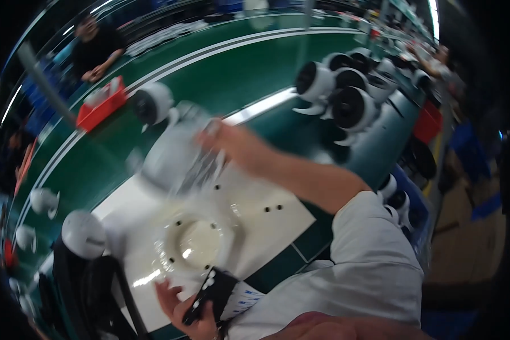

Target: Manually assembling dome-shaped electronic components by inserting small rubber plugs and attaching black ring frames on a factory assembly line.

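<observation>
My right hand (224, 141) is closed on the edge of a large, pale rounded housing (175, 150), raised over the white board (277, 218). Motion smears the housing, so its details are lost. Under it, on the board, lies a round whitish fixture (198, 243) with small dark spots around its ring. Close to my body, my left hand (195, 311) grips a small black object (212, 292) with pale dots, whose kind I cannot make out. Beside that object shows a white piece with blue marks (241, 300).
White fan-like units with dark round fronts (351, 107) cluster at the right. One more such unit (153, 103) stands beyond the housing, near a red bin (102, 105). White domed units (84, 233) stand at left. Across the green bench (226, 73) is another person (96, 51).
</observation>
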{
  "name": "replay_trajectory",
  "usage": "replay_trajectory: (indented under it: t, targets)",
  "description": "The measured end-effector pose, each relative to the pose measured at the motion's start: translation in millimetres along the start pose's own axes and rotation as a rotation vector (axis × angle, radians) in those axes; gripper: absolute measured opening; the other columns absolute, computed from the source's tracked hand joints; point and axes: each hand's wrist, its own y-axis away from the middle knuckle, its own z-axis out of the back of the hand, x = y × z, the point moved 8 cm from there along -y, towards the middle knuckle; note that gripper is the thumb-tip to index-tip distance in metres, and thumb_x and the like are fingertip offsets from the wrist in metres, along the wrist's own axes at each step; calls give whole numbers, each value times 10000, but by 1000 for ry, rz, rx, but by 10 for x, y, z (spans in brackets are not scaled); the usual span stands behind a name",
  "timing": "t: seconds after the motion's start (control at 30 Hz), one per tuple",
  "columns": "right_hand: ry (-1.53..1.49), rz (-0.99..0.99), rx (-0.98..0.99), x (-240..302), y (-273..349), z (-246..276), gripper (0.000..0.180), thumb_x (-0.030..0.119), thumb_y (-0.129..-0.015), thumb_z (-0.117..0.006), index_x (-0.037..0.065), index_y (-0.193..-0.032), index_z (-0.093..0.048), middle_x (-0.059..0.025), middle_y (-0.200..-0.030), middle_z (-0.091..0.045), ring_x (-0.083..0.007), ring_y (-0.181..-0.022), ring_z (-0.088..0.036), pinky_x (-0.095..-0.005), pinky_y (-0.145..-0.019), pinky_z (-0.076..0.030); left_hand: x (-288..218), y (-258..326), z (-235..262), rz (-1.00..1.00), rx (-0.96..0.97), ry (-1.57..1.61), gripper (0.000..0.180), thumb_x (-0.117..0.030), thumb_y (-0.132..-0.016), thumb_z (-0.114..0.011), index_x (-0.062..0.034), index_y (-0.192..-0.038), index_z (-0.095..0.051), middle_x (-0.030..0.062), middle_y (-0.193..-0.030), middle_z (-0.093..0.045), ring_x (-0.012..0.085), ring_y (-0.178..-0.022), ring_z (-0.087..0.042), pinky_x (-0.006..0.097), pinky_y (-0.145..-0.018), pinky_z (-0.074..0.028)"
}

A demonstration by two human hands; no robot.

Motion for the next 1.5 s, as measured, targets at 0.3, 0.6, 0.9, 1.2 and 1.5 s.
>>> replay_trajectory:
  t: [0.3,0.6,0.9,1.2,1.5]
  targets:
    - [-151,-100,405,4,1051,-640,380,294,-875,-495,-15,-1088,-434,-65,-932,-529,-101,-820,-531,-241,-701,-437,36,74,-76,19,-9,100,296,-262,-740,-650,-99,-945,-512,241,-1385,-148,399,-1263,-195,482,-1012,-181]
    - [1322,667,-1072,811,2000,1859,506,128,-674,-698,57,-1107,-446,-138,-1202,-399,-293,-1122,-388,-383,-944,-317,169,119,-110,199,28,139,340,-268,-715,-672,-72,-944,-517,252,-1382,-138,394,-1275,-164,498,-1019,-160]
    - [254,103,-904,-96,1715,3184,990,453,-635,-715,73,-1343,-137,-170,-1232,-373,-264,-1128,-393,-353,-948,-311,343,45,-339,124,63,253,349,-283,-703,-683,-68,-928,-525,255,-1378,-144,387,-1278,-160,498,-1024,-139]
    - [355,115,-824,-216,660,3067,971,485,-682,-672,70,-1349,-101,-170,-1245,-362,-256,-1139,-380,-348,-957,-287,327,152,-63,102,-70,196,360,-300,-690,-695,-63,-909,-534,259,-1375,-150,378,-1281,-156,499,-1029,-115]
    - [445,242,-1058,-219,-618,2948,1073,616,-578,-662,46,-1322,-139,-221,-1308,-193,-351,-1163,-340,-378,-946,-338,338,216,60,176,-60,81,354,-329,-684,-690,-70,-883,-552,270,-1359,-176,388,-1248,-227,495,-1002,-193]
